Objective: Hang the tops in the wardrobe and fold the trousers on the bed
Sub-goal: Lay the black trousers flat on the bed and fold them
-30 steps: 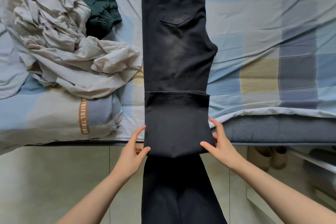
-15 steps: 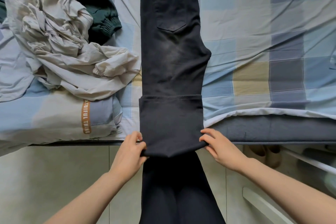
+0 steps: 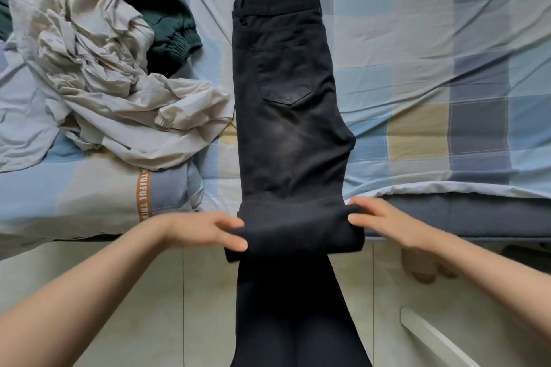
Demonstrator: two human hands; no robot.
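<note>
1. Right now I see the black trousers [image 3: 290, 116] lying lengthwise on the checked bed sheet [image 3: 417, 68], waistband at the far end and a back pocket facing up
2. Their leg end is doubled over into a thick fold [image 3: 295, 229] that sits at the near edge of the bed, partly over the floor
3. My left hand [image 3: 205, 228] grips the left side of that fold, fingers curled over the top of the cloth and close together; I cannot see the thumb
4. My right hand [image 3: 384, 219] grips the right side of the same fold, fingers bent round its edge and slightly apart
5. Below the fold, dark cloth continues down toward the camera; I cannot tell whether it belongs to the trousers or to the person's own clothing
6. On the left of the bed lies a crumpled beige garment [image 3: 113, 89], touching the trousers' left edge, with a dark green garment [image 3: 167, 27] partly under it
7. A folded quilt [image 3: 98, 191] with an orange lettered strip sits just under the beige heap at the bed's near edge
8. A pale tiled floor [image 3: 167, 292] shows beneath both forearms
</note>
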